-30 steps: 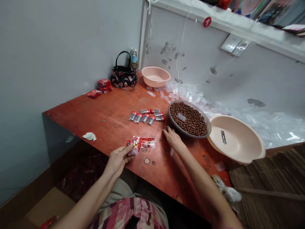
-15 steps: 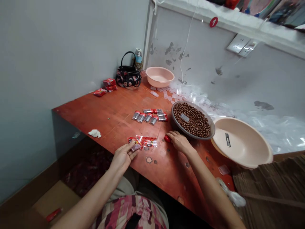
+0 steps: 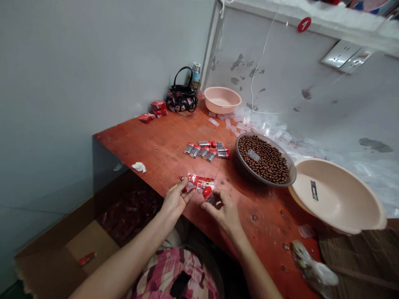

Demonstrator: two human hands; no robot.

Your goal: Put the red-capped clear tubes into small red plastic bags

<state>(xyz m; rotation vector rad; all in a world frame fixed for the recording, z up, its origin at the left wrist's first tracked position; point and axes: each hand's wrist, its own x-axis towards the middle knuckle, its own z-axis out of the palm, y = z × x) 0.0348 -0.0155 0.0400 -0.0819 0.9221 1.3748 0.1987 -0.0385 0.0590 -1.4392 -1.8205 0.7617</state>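
Observation:
My left hand (image 3: pixel 175 202) pinches a red printed plastic wrapper (image 3: pixel 190 182) just above the table's near edge. Beside it lies another shiny red wrapper (image 3: pixel 206 181), flat on the tabletop. A small clear container with a rounded red cap (image 3: pixel 207 192) is gripped in my right hand (image 3: pixel 227 211), cap toward the wrappers; its contents are partly hidden by my fingers. Farther back rests a group of similar red-capped containers (image 3: pixel 203 152) with dark contents. To their right, a grey bowl (image 3: pixel 239 159) is full of small brown balls (image 3: pixel 269 162), with a clear plastic piece (image 3: pixel 253 155) on top.
A large beige basin (image 3: pixel 346 195) stands right of the bowl, near stacked cardboard (image 3: pixel 358 257) and a tied plastic bag (image 3: pixel 314 265). At the back are a pink basin (image 3: pixel 222 109), a black handbag (image 3: pixel 182 99) and red packets (image 3: pixel 158 106). White crumpled tissue (image 3: pixel 139 167) lies left.
My right hand has lifted the red-capped container from beside the grey bowl and brought it left, close to my left hand. The camera view has turned slightly left.

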